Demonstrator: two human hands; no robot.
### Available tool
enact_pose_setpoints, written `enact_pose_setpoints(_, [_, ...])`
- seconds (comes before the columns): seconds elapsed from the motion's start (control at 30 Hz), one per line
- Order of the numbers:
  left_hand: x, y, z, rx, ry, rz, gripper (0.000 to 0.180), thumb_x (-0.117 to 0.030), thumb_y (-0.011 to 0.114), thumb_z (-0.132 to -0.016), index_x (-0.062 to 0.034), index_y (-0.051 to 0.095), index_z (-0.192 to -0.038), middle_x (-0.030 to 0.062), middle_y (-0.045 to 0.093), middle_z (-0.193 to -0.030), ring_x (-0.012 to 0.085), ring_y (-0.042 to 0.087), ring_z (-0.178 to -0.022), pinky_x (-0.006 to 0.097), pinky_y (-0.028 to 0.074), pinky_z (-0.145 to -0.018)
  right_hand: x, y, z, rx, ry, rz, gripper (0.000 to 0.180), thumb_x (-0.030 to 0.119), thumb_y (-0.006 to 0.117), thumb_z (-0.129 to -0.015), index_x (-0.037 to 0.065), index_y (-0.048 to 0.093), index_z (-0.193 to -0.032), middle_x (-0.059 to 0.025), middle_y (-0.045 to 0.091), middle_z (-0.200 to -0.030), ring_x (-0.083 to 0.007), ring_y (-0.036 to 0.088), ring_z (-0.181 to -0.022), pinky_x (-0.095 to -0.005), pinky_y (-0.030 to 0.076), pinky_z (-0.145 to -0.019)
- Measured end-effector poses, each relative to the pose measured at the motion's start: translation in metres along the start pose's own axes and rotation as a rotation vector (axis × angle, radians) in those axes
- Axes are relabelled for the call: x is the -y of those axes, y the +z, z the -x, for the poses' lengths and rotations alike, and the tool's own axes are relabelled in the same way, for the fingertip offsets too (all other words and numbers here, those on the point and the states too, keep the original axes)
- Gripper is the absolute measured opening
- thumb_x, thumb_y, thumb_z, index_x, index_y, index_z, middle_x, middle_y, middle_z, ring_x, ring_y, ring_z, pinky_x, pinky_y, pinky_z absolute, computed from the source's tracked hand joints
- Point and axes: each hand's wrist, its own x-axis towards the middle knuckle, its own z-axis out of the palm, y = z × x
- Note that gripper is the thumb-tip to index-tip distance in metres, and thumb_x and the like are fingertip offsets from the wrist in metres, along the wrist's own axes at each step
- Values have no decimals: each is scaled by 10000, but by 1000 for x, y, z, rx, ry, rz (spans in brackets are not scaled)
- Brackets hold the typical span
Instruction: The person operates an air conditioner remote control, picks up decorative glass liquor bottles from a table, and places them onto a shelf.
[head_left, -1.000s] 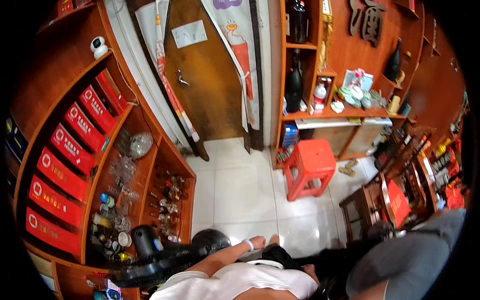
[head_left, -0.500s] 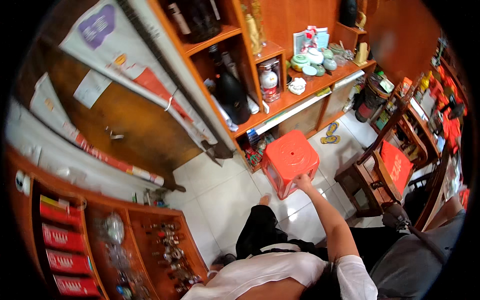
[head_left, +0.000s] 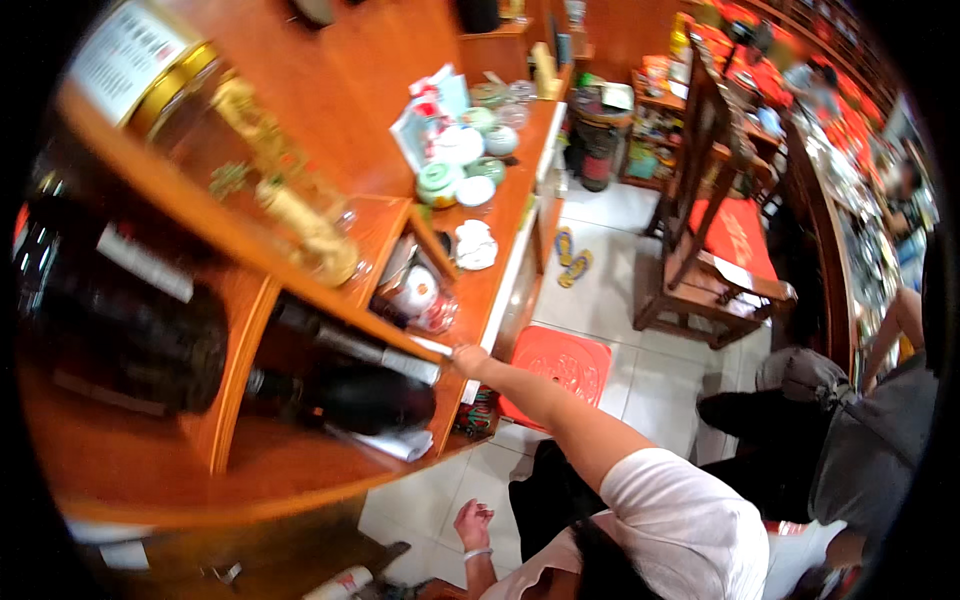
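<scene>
The right hand (head_left: 467,360), at the centre of the frame, is at the edge of the wooden shelf (head_left: 300,455), beside a white strip (head_left: 430,345); I cannot tell whether its grip holds anything. The dark bottle (head_left: 375,397) sits near it, left of centre. The left hand (head_left: 473,525), lower centre, has a loose, fairly wide grip. A red stool (head_left: 572,358) stands right of centre, partly hidden.

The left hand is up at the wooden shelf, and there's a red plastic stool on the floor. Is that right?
Not quite: in the head view, it's the right hand at the wooden shelf. The left hand is apart from it. The red plastic stool is on the floor, as you said.
</scene>
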Motion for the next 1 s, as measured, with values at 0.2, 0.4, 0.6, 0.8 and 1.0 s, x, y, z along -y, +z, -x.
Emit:
enact_pose_setpoints(0.2, [-3,62,-4,210,-161,-348,176,-99,565,-764,16,530,-893,110,558,-710,203,545,-543,313,486,-510,-29,-14,4,-29,62,-25,208,240,537,-751,59,613,-822,-129,613,-875,-263,591,-810,-360,483,-700])
enact_pose_setpoints(0.4, [-6,55,-37,360,-274,-221,139,-110,556,-784,-3,533,-870,104,559,-713,212,549,-567,340,479,-548,-46,-15,115,14,258,-837,290,244,568,-740,-44,600,-731,-110,575,-548,-185,575,-513,-313,460,-518])
enact_pose_setpoints(0.6, [-85,179,21,912,-197,-161,333,-356,439,-867,-75,517,-1028,55,576,-938,195,543,-846,378,428,-788,-27,-94,310,-264,461,-1632,200,179,610,-766,-19,582,-782,-66,573,-619,-128,552,-529,-239,426,-498])
enact_pose_setpoints(0.8, [-114,294,128,1198,55,-56,500,-348,428,-863,-38,335,-1244,140,473,-1169,248,495,-1041,396,387,-908,10,-136,399,-511,221,-1738,129,118,557,-786,0,568,-838,-31,562,-645,-101,511,-579,-216,399,-557])
enact_pose_setpoints(1.0, [-97,324,219,1258,-159,-19,492,-329,360,-813,17,405,-1159,157,521,-1079,277,544,-946,418,443,-829,16,-126,447,-557,170,-1666,142,120,552,-810,-9,569,-864,-22,556,-711,-90,502,-620,-216,391,-596])
